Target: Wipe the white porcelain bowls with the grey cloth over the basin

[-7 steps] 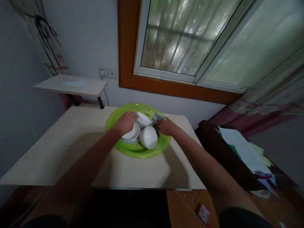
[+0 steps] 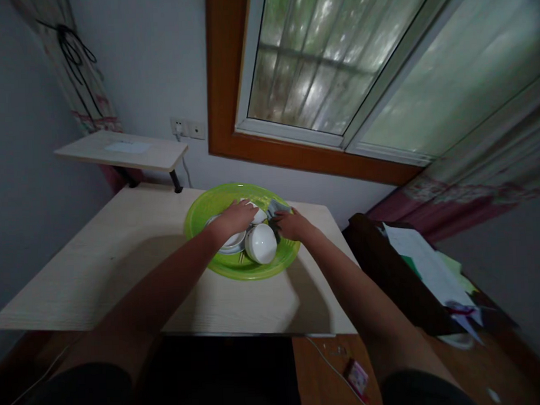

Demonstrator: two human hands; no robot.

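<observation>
A large green basin stands on the table with dishes in it. My left hand reaches over the basin, its fingers bent over a white bowl at the back that it partly hides. My right hand is at the basin's right side, closed on a grey cloth. In front of the hands a white bowl lying on its side shows its rounded outside. Stacked white bowls lie under my left wrist, partly covered. Thin sticks, perhaps chopsticks, poke out between the bowls.
The basin rests on a pale wooden table. A raised shelf on black legs stands at the back left. Behind are a wall socket and a window. A dark box with papers is at the right.
My left hand has shifted right and now covers more of the back bowl. My right hand stays at the cloth. The whole view has slid slightly left.
</observation>
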